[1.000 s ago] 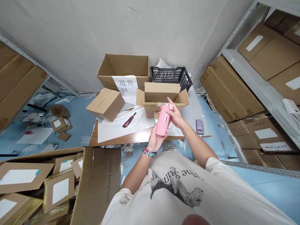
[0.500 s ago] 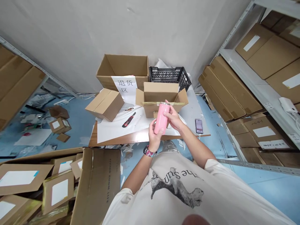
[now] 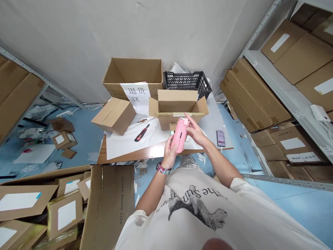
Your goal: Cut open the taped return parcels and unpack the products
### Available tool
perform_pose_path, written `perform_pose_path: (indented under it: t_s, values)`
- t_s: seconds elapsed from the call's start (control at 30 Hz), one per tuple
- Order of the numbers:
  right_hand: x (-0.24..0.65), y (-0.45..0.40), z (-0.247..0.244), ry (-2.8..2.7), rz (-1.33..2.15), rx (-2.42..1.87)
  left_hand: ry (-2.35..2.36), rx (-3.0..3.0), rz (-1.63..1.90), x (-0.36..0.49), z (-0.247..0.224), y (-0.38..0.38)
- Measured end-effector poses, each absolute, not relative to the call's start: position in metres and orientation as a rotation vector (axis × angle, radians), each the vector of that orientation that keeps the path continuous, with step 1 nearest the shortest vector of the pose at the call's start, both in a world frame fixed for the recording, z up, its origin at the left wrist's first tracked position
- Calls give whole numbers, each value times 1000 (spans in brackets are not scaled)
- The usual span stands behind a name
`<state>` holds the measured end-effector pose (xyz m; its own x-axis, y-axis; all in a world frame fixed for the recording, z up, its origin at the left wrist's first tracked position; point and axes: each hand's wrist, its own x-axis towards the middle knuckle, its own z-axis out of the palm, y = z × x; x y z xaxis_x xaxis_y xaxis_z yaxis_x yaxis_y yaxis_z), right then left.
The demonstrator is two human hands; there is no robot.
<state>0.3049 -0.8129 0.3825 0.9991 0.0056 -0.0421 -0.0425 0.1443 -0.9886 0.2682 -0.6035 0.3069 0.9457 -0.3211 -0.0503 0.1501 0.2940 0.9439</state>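
Note:
A pink tumbler (image 3: 180,135) is tilted above the table's front edge, with a dark mark and small lettering on the side facing me. My left hand (image 3: 170,151) is wrapped round its lower part. Higher up, my right hand (image 3: 195,132) grips it from the right, thumb against its side and index finger stretched out past the top. Just behind the tumbler stands an open cardboard box (image 3: 166,121) with its flaps raised. A small item beside that box is mostly hidden by the tumbler and my hand.
On the table's white paper (image 3: 122,147) lie a utility knife (image 3: 142,132) and a closed box (image 3: 114,116). Behind are a large open carton (image 3: 135,71) and a black crate (image 3: 183,81). A phone (image 3: 221,138) lies right. A big carton of parcels (image 3: 111,201) stands lower left; shelves (image 3: 275,86) line the right.
The tumbler has turned in my hands, so a dark mark and lettering now face me, and it tilts more. My right index finger has straightened. The view has shifted slightly.

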Motion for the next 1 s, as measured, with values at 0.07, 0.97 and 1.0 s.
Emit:
perform_pose_path:
  t_s: [0.07,0.97,1.0]
  values:
    - [296,-823,383,30,130,-1392,-204,1315,-238,268,300,-600]
    - [312,-840,336,296,-455,-1959,-721,2220,-362,401,205,-574]
    - [316,-833,334,256,-471,-2000,-673,2217,-346,399,201,-575]
